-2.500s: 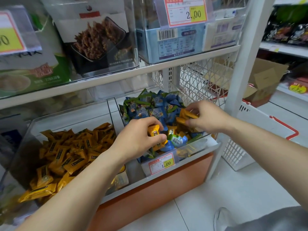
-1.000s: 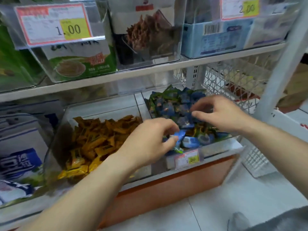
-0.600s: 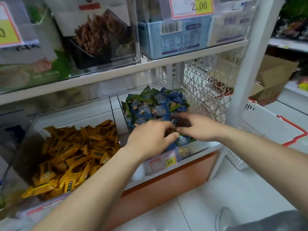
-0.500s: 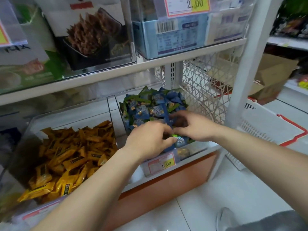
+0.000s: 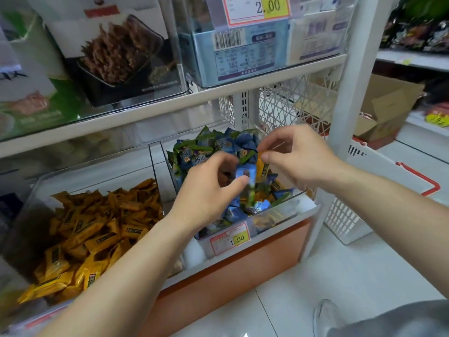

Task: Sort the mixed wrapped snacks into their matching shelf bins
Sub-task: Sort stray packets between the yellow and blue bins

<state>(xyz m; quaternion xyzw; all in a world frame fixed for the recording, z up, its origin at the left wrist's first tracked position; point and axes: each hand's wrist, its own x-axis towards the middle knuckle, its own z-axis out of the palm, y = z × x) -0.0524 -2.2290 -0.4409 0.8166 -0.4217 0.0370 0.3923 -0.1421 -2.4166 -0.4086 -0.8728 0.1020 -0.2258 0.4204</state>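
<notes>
Two clear bins stand on the bottom shelf. The left bin (image 5: 155, 164) is full of yellow wrapped snacks (image 5: 102, 229). In the right bin (image 5: 286, 210), blue and green wrapped snacks (image 5: 211, 147) lie mixed with a few yellow ones. Both my hands hover over the right bin. A blue wrapped snack (image 5: 245, 172) is pinched between the thumb and fingers of my left hand (image 5: 209, 193). Beside it, my right hand (image 5: 296, 159) pinches a yellow wrapped snack (image 5: 263, 167) by its top.
A 1.00 price tag (image 5: 229, 238) hangs on the right bin's front. The shelf above holds boxed snacks and a 2.00 tag (image 5: 258, 7). A white shelf post (image 5: 349, 98) and a white basket with red handle (image 5: 364, 181) stand to the right. A cardboard box (image 5: 386, 105) sits behind.
Both hands have risen out of the right bin's pile. My left hand now holds up a blue snack and my right hand a yellow one.
</notes>
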